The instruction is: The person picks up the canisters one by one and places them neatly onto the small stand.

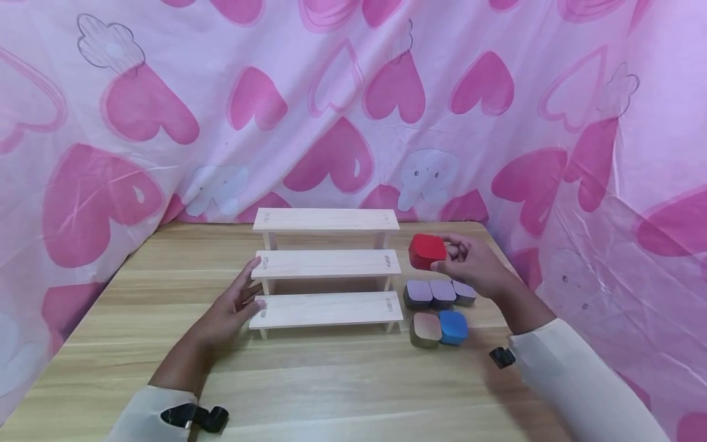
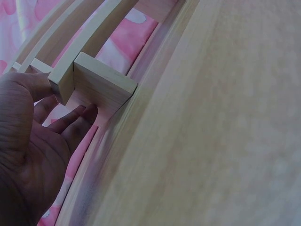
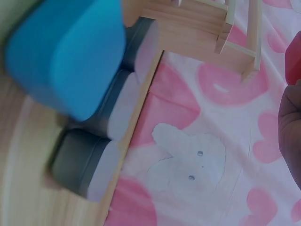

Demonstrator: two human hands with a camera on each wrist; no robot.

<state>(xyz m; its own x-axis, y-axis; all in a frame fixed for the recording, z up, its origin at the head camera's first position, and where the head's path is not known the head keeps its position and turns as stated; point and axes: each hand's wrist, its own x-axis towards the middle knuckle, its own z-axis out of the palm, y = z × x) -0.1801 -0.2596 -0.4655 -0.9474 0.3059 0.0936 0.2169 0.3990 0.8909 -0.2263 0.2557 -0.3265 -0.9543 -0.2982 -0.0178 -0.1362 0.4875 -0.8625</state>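
Observation:
A three-tiered pale wooden display stand (image 1: pixel 326 264) stands on the table. My left hand (image 1: pixel 223 313) holds its left end: the thumb lies on the bottom board, and in the left wrist view the fingers touch the side support (image 2: pixel 101 82) underneath. To the right of the stand, my right hand (image 1: pixel 477 264) pinches a red rounded-square tin (image 1: pixel 427 252) between thumb and fingers, above the other tins. Below it are lavender-topped tins (image 1: pixel 418 292) in a row, then a rose-brown tin (image 1: pixel 425 327) beside a blue tin (image 1: pixel 453 326).
A wood-grain table (image 1: pixel 331 387) carries everything. Pink heart-patterned cloth (image 1: pixel 331 153) hangs behind and along both sides, close to the table's edges. In the right wrist view the blue tin looms large in front of the dark-sided lavender tins (image 3: pixel 84 160).

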